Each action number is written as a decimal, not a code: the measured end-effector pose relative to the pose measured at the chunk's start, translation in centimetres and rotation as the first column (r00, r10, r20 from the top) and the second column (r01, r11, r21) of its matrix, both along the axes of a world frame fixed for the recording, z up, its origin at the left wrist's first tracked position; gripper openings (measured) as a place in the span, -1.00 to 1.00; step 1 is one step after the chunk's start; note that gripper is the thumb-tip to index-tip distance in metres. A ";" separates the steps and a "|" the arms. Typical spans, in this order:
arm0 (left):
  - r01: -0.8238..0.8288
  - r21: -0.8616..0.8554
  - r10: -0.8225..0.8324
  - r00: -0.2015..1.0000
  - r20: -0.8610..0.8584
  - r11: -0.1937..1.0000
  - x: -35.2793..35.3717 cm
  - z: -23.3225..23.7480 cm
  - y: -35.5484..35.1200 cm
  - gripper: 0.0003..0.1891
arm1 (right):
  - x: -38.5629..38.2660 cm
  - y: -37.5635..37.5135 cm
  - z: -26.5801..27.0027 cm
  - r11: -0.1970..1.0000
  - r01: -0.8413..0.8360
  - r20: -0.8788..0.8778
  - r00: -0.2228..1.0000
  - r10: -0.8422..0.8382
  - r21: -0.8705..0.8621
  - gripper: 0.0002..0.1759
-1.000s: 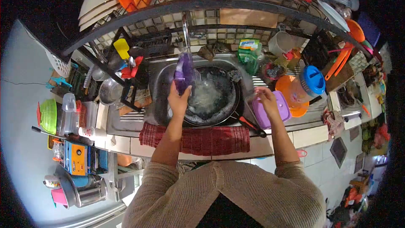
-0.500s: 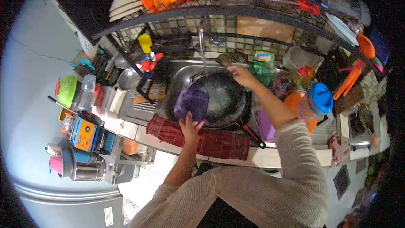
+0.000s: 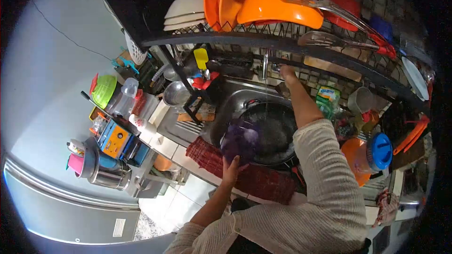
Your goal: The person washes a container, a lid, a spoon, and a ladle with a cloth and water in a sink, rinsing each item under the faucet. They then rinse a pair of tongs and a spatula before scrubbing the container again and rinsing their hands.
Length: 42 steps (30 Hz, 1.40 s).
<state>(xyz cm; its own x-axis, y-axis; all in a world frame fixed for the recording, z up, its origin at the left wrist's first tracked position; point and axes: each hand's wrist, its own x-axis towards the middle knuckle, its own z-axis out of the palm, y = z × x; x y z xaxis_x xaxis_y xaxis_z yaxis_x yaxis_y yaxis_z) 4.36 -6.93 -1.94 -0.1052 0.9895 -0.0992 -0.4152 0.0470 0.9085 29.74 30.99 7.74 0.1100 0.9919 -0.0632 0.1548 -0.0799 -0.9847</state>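
Observation:
My left hand (image 3: 231,171) is closed on the near edge of a purple container (image 3: 239,140), held over the left side of the sink (image 3: 231,95). Some white suds show on the container. My right hand (image 3: 288,71) reaches to the wall beside the faucet (image 3: 266,63), at its tap handle; its fingers are small and blurred there. A thin stream of water runs from the faucet into a large dark pan (image 3: 270,129) lying in the sink, with soapy water in it. A red cloth (image 3: 268,182) lies along the front edge.
Above the sink a black rack (image 3: 235,39) holds orange bowls (image 3: 282,7), white bowls and metal spatulas. To the right stand a blue-lidded jug (image 3: 376,153) and a green soap pack (image 3: 326,101). At left are a metal bowl (image 3: 176,94) and a white bottle (image 3: 141,123).
The view has shifted, so the scene sits lower and further right. My right hand has moved from above the pan's far edge up to the wall by the faucet. My left hand still holds the purple container.

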 end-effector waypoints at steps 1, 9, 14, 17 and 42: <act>-0.031 -0.096 0.043 0.991 0.126 0.995 0.5 1.5 -0.2 -0.40 | -0.2 0.1 -2.0 1.000 0.009 -0.277 0.961 -0.002 0.025 -0.52; -0.038 -0.055 0.044 0.992 0.118 0.998 0.5 0.4 -0.4 -0.42 | 4.0 -20.8 -2.5 0.941 -0.277 -0.111 0.947 0.302 0.193 -0.70; -0.070 0.002 0.069 0.988 0.139 0.998 0.3 -1.7 -0.3 -0.25 | 14.0 -29.1 -2.1 0.854 0.040 0.571 0.727 -0.381 0.519 -0.77; -0.068 -0.030 0.072 0.986 0.153 0.997 0.4 -0.6 -0.2 -0.26 | 16.7 -31.4 -0.9 0.848 0.119 0.647 0.593 -0.478 0.517 -0.78; -0.104 0.008 0.101 0.976 0.193 0.995 0.6 0.0 -0.5 -0.44 | 19.8 -29.0 -3.8 0.730 0.605 -0.243 0.796 -0.554 0.317 -0.55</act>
